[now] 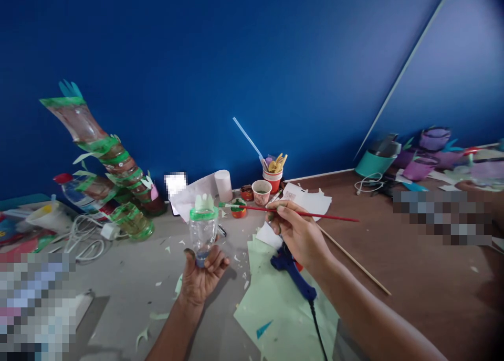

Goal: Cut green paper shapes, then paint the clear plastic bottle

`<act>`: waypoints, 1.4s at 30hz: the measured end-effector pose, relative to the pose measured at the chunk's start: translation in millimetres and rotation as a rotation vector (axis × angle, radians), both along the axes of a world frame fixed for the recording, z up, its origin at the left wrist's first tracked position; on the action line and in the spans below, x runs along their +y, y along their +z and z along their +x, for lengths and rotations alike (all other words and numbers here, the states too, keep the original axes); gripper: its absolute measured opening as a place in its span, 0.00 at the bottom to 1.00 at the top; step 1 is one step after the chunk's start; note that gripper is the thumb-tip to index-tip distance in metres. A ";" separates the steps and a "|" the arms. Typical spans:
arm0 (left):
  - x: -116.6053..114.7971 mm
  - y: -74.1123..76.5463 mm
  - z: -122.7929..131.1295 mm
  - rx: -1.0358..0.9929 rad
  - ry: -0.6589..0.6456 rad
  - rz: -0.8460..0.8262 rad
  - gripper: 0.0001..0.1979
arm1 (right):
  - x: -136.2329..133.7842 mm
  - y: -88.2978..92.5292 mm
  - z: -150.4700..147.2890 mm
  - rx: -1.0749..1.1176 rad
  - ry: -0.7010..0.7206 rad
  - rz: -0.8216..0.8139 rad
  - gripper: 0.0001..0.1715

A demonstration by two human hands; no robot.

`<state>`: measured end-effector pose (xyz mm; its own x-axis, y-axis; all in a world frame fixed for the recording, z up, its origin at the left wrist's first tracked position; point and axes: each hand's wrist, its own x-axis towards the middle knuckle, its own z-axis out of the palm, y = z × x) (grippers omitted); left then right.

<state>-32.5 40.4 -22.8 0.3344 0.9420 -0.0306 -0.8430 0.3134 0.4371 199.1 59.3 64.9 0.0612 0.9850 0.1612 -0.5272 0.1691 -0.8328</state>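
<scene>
Over the worktop (118, 277) we hold a cut bottle (203, 229) upside down in our left hand (202, 277), fingers wrapped round its blue-capped neck, the green-painted rim with pale paper points on top. Our right hand (297, 232) pinches a red brush (299, 212) near its front, green-loaded tip just beside that rim, touching or nearly so; we cannot tell which.

To paint this band well, our judgement: keep the bottle steady by the neck, turn it with the left hand instead of chasing round with the brush, use light strokes so paint stays off the clear wall, and keep fingers off the wet rim.

Below our right wrist lies a blue glue gun (291, 269) on pale green paper (275, 308), its cord running toward us. A thin stick (354, 261) lies beside it. Small paint pots (252, 193) and a cup of tools (273, 174) stand near the blue wall (236, 61). At left leans a tower (106, 156) of bottles banded green. Paper scraps litter the grey surface; the right part is brown wood, with purple pots (427, 153) farther right.
</scene>
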 end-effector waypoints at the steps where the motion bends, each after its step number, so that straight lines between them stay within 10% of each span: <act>1: -0.3 0.4 0.2 0.007 0.005 -0.002 0.24 | -0.5 0.0 -0.2 0.004 0.006 -0.003 0.06; 42: 0.7 4.1 2.1 0.072 -0.086 0.017 0.21 | -5.1 6.9 -2.2 -0.050 0.037 -0.011 0.08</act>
